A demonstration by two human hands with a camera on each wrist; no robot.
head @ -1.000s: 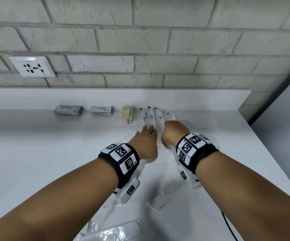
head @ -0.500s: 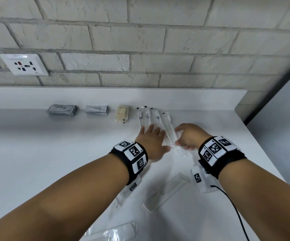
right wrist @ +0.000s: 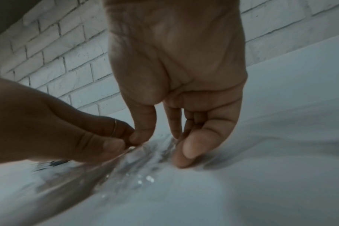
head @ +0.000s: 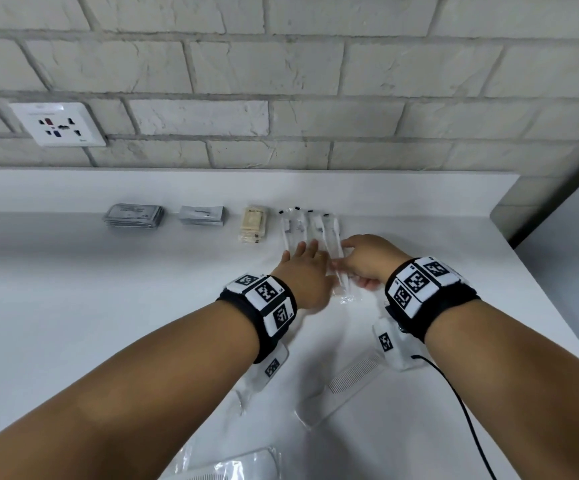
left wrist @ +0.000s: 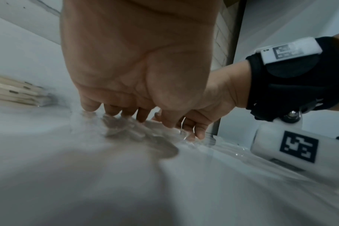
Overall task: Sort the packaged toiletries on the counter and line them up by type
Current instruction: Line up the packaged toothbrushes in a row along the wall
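Several clear-wrapped toothbrushes [head: 307, 225] lie side by side at the back of the white counter [head: 56, 306]. My left hand [head: 307, 268] lies flat on their near ends with its fingers straight. My right hand [head: 357, 263] is arched just to the right, and its thumb and fingertips press on the rightmost wrapper [right wrist: 137, 165]. In the right wrist view the thumb touches a finger of the left hand [right wrist: 87, 137]. The left wrist view shows my left fingertips [left wrist: 143, 116] on crinkled plastic [left wrist: 130, 130], with the right hand [left wrist: 194, 126] beside them.
Left of the toothbrushes, along the back, are a beige packet stack [head: 253, 225] and two stacks of grey sachets [head: 200, 215], [head: 132, 216]. Bagged white combs lie near me [head: 347, 382], [head: 218, 469]. The counter ends at the right edge [head: 541, 306]. A wall socket [head: 57, 123] sits at upper left.
My right hand has come in from the right, bringing the slanted toothbrush packet up against the others. My left hand has slid slightly forward onto the packets.
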